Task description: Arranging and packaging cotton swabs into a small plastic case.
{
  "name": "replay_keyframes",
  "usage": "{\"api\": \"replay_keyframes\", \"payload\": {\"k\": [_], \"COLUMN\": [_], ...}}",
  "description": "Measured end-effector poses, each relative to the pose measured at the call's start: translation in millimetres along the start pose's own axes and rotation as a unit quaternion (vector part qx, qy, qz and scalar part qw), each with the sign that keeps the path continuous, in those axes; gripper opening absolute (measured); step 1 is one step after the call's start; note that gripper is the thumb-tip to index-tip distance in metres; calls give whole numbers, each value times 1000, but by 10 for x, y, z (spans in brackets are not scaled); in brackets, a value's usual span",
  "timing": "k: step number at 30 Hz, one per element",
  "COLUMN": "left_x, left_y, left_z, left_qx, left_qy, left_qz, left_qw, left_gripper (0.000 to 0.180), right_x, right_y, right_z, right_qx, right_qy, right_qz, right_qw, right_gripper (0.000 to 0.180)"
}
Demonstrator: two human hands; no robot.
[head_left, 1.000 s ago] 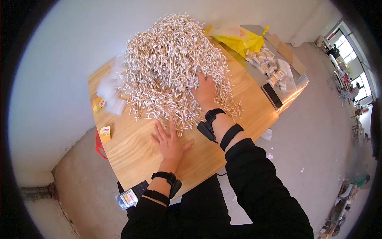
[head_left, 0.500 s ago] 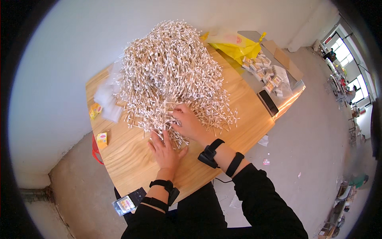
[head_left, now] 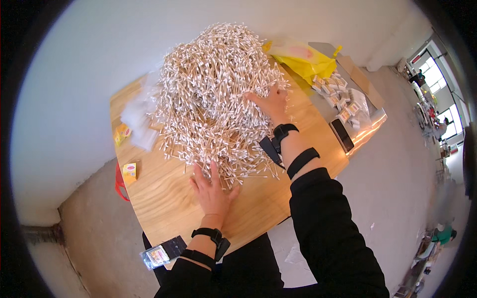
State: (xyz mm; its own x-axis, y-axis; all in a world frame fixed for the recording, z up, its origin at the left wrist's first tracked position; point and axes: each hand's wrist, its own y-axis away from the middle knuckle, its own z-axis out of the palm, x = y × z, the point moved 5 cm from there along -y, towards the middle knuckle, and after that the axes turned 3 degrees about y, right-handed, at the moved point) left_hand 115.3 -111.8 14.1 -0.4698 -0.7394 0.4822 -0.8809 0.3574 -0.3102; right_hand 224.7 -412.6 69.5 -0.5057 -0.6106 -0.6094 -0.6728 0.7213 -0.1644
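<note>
Head view: right grip [head_left: 274,105], half-spread, touches swabs [head_left: 208,84].

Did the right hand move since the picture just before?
Yes: judged against the black phone, the right hand went farther from the person and rightward, to the right side of the cotton swab pile.

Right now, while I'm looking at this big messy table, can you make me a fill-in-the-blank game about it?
1. The hand nearer the two small yellow packets is the person's ____ one.
2. The straps around both wrists are coloured ____.
3. Seen by the person, the dark phone lies to the ____ of the cotton swab pile.

Missing words: left; black; right.
</note>
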Motion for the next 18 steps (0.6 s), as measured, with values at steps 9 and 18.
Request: {"api": "replay_keyframes", "payload": {"k": [9,18], "left_x": [42,-2], "left_y": [-18,-6], "left_z": [47,77], "left_qx": [-48,-58], "left_qy": [-33,-42], "left_qz": [3,-6], "left_qw": [998,997], "left_gripper": [96,100], "right_x": [79,-435], "right_y": [43,1022], "right_z": [110,-34], "right_qx": [-84,-22], "right_qy": [-21,-91], "right_qz": [-109,-262], "right_qw": [990,960], "right_gripper": [81,52]}}
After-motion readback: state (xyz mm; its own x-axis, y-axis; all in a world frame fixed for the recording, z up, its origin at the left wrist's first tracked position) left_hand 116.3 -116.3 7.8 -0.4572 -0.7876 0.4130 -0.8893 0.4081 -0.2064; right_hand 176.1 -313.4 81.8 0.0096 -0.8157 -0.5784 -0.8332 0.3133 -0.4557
